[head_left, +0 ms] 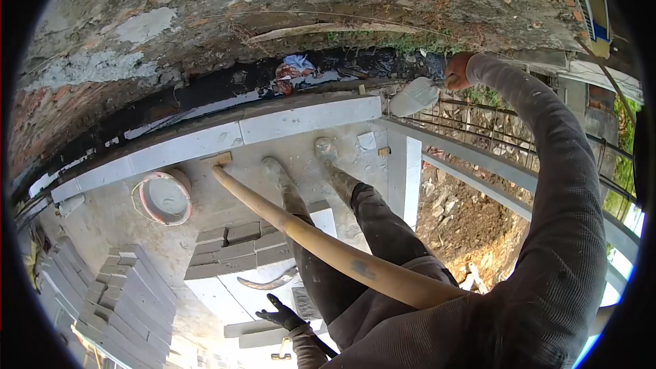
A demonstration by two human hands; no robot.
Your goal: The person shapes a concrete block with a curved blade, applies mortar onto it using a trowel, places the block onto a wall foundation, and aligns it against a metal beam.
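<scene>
My right hand [459, 72] reaches far out to the wall's foot, closed around the handle of a trowel. The trowel's grey, rounded blade [414, 97] lies over the end of a row of pale blocks [311, 120]. Low in view, my left hand [281, 314] looks dark, with its fingers spread and nothing in them. Nearest to it are grey blocks [256, 331] and a curved strip [268, 279]. A long tan pole [307, 236] slants across in front of my legs; neither hand touches it.
A bucket of grey mix [164, 198] stands left of my boots. Stacked grey blocks [126, 301] fill the lower left. An old brick wall [273, 0] rises above a dark trench [225, 82]. Rebar [478, 123] and metal beams [471, 154] border the rubble pit [451, 219].
</scene>
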